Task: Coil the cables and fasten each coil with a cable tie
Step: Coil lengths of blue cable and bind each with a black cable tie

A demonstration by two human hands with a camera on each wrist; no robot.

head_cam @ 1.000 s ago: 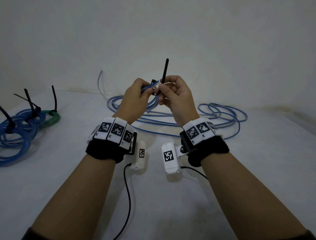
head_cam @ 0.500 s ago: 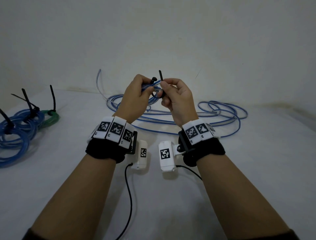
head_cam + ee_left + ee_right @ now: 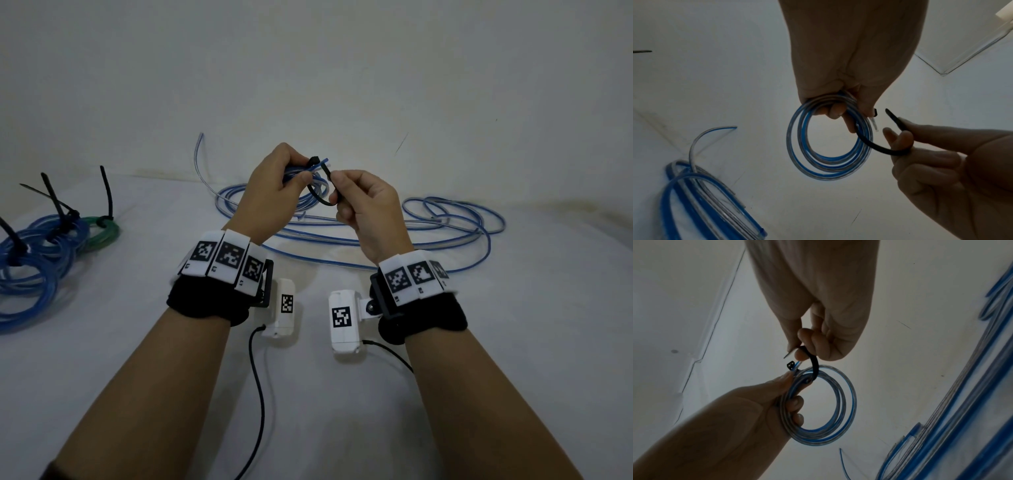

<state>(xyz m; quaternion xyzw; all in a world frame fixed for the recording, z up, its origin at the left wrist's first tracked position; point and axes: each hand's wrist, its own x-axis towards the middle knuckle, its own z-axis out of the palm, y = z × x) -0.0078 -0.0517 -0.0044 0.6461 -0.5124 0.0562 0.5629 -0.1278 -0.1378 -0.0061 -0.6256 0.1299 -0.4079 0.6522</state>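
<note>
Above the white table (image 3: 513,342), both hands were raised close together. Left hand (image 3: 270,192) gripped a small coil (image 3: 828,146) of blue and clear cable, fingers curled through the ring, thumb pressing the strands. Black cable tie (image 3: 875,146) passed through the coil and arced out to the right hand (image 3: 366,209), which pinched the strap near its pointed tail between thumb and forefinger. Tie head (image 3: 791,365) sat by the left thumb, beside the cable's cut end; tail and head apart, not joined. Loose blue cable (image 3: 445,219) lay spread on the table behind the hands. Far left: tied blue coils (image 3: 37,260) and a green coil (image 3: 106,229), black tie tails standing up.
</note>
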